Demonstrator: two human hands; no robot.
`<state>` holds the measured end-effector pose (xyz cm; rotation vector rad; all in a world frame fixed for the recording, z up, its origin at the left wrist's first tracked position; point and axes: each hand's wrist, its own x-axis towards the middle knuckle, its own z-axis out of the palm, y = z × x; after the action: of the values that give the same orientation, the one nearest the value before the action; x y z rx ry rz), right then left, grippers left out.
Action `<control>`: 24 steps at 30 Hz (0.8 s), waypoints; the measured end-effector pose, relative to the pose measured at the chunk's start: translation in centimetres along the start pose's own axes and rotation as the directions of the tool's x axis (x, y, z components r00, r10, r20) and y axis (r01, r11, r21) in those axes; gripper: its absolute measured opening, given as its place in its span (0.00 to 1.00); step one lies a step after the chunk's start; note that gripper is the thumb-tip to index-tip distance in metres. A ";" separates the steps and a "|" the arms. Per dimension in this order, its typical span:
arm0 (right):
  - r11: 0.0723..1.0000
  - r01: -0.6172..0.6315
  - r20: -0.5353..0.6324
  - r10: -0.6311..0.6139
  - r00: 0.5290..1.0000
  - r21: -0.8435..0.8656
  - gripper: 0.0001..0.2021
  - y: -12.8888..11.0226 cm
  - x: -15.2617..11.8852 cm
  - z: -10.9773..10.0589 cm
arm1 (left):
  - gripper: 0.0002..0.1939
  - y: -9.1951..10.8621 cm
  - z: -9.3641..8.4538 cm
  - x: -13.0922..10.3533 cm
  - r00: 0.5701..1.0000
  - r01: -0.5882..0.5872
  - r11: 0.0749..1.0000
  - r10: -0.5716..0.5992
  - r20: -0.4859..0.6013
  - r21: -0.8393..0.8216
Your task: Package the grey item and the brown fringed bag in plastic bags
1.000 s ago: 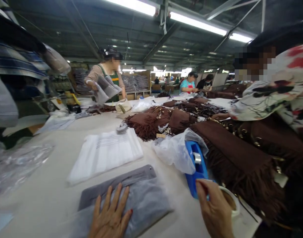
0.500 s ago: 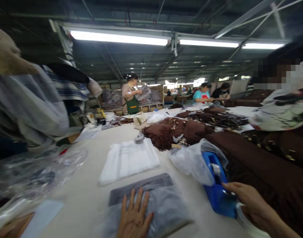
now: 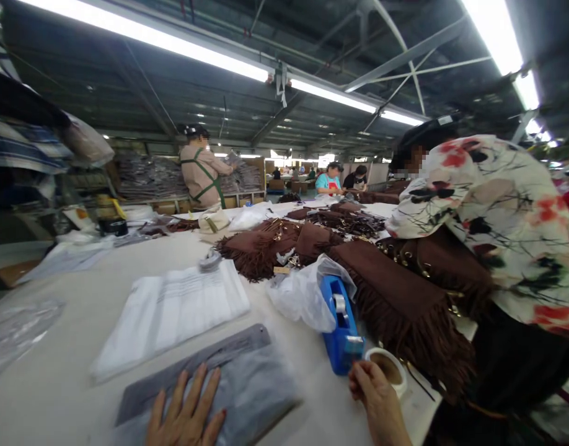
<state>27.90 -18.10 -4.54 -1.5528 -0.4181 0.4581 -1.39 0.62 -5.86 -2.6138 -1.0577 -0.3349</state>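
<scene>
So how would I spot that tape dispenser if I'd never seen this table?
Start at the long pale table. Near its front right, the right hand reaches a tape dispenser, between a clear plastic bag and brown fringed cloth. It is the only bright blue thing there.

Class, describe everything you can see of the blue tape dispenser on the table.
The tape dispenser is bright blue, plastic by its look, standing upright on the pale table with a small roll in its top slot. A clear plastic bag lies against its left side, brown fringed fabric on its right. The right hand reaches its near end.
</scene>
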 end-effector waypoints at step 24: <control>0.298 0.953 0.995 0.096 0.023 -0.051 0.08 -10.5 4.2 18.0 | 0.30 1.8 -2.7 -0.3 0.997 0.060 0.992 -0.066 -0.047 -0.114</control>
<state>22.12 -0.30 5.51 -1.5223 -2.6195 0.5321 -0.61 -1.79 -3.75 -2.6585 -1.1370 -0.4854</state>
